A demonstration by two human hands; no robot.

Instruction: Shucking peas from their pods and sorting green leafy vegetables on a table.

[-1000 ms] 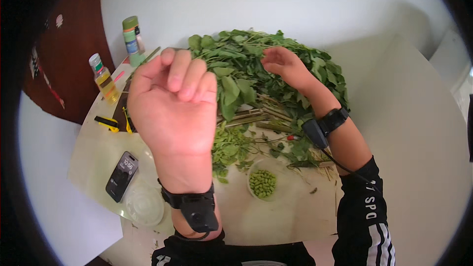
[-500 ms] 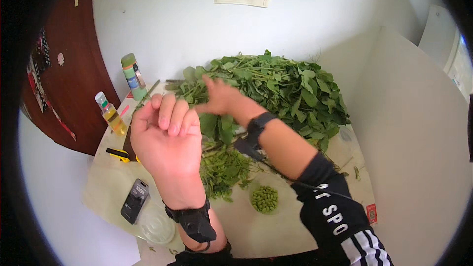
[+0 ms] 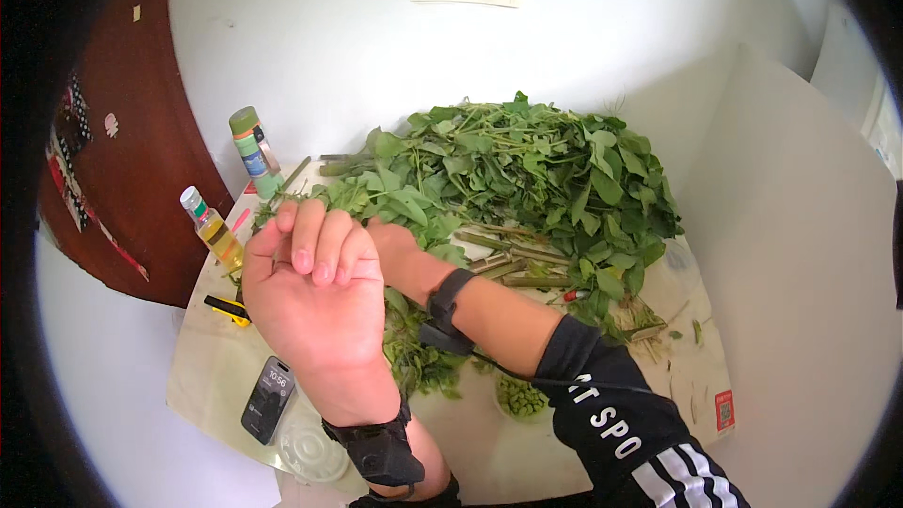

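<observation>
My left hand [image 3: 320,292] is raised over the left part of the table, palm up, fingers loosely curled. Its bare palm shows nothing in it. Behind it is my right hand [image 3: 388,243], reaching across from the right; its fingers are hidden by the left hand, so whatever they touch cannot be seen. Leafy green stems [image 3: 400,199] lie just beyond both hands. They adjoin a big heap of leafy plants [image 3: 527,150] against the wall. Under my right forearm are loose green pods and leaves [image 3: 419,362] and a partly covered clear bowl of green beans [image 3: 520,397].
Along the left stand a green flask [image 3: 252,152], a bottle of yellow liquid [image 3: 214,230], a yellow-and-black cutter [image 3: 228,309], a phone [image 3: 268,400] and a clear plastic lid [image 3: 313,447]. Cut stalks [image 3: 513,259] lie before the heap. A white partition [image 3: 790,226] borders the right side.
My right hand has moved back and down behind the left hand. Leafy stems show farther left, and the cut stalks are uncovered. My right forearm now partly covers the bowl.
</observation>
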